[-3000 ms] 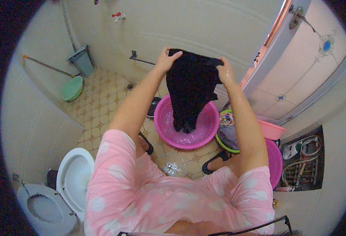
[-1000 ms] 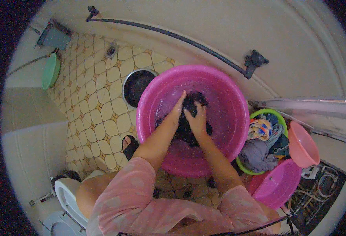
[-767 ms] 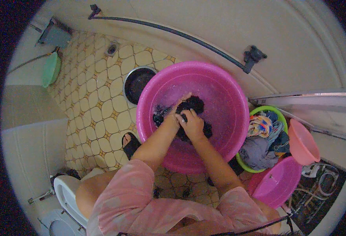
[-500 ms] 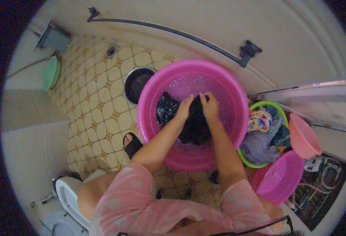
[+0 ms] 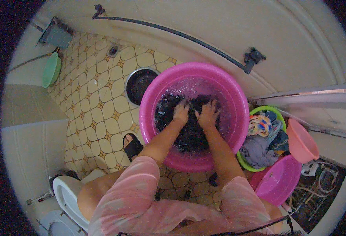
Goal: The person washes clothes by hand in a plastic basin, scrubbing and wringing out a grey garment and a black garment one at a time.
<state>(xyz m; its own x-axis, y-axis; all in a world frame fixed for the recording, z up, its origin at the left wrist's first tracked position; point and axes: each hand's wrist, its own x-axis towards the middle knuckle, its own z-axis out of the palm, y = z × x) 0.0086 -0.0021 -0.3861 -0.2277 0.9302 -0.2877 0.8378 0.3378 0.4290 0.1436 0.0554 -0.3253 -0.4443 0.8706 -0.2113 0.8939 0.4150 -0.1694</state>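
A large pink basin [image 5: 146,118] stands in front of me with water in it. Dark cloth [image 5: 190,137], wet and bunched, spreads through the water. My left hand [image 5: 181,113] presses down on the cloth near the basin's middle, fingers stretched forward. Just to its right, my right hand [image 5: 208,116] lies on the same cloth with its fingers spread. Neither hand grips the fabric. Part of the cloth is under water, so its full shape is hidden.
A dark round pan [image 5: 138,85] sits left of the basin on tiles [image 5: 98,106]. To the right are a green tub of clothes [image 5: 259,151], a smaller magenta basin [image 5: 283,181] and a salmon basin [image 5: 300,143]. A toilet [image 5: 65,196] is lower left; a rail [image 5: 169,30] runs along the wall.
Half a second ago both hands pinched the dark cloth and held it up. They have let go and now push it down flat, and it has spread wider in the water.
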